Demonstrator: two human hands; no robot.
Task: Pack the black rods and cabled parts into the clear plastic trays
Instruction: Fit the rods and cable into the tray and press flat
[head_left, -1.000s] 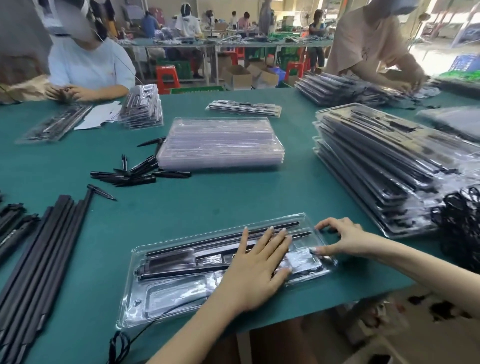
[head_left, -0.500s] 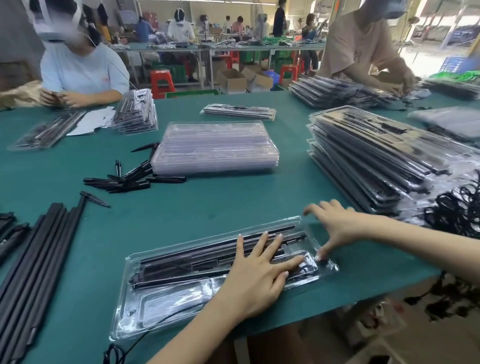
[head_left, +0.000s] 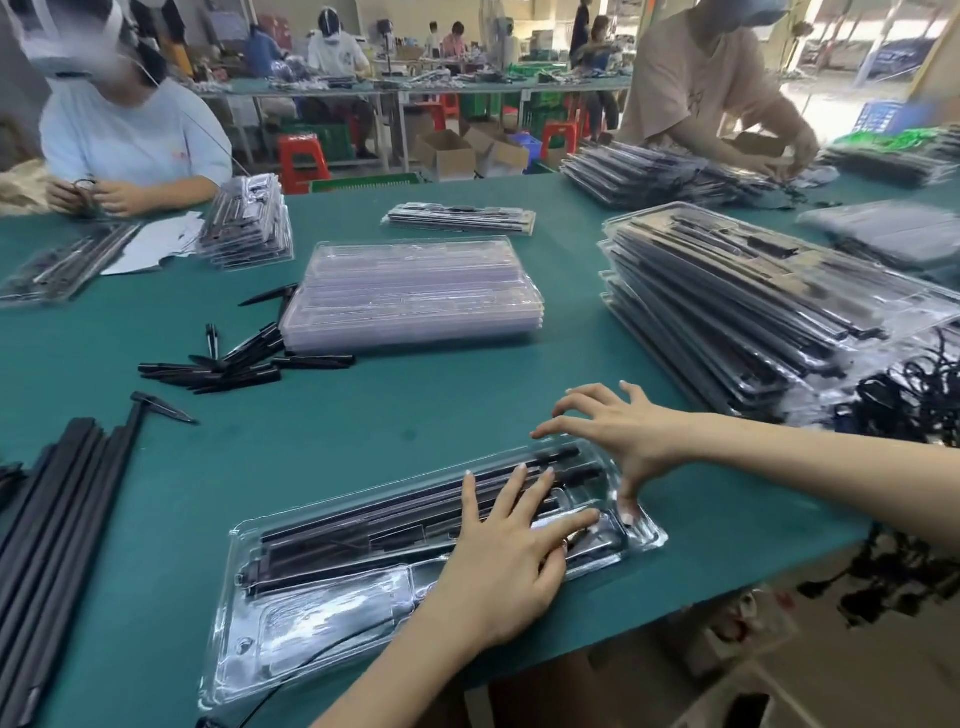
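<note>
A clear plastic tray (head_left: 291, 623) lies near the table's front edge with black rods (head_left: 374, 525) in its upper slots. My left hand (head_left: 511, 551) presses flat on the tray's right half, fingers straight. My right hand (head_left: 618, 436) hovers over the tray's right end with spread fingers; its thumb touches the tray's right rim. A thin black cable (head_left: 311, 670) runs out of the tray's lower left part. Loose long black rods (head_left: 52, 509) lie at the far left.
A stack of empty clear trays (head_left: 415, 291) sits mid-table, short black spikes (head_left: 234, 364) to its left. Filled trays (head_left: 753, 306) are piled at the right beside tangled black cables (head_left: 914, 395). Two people work across the green table (head_left: 363, 426).
My right hand has moved from the tray's right end up toward its far right corner and its fingers have spread. My left hand stays pressed on the tray.
</note>
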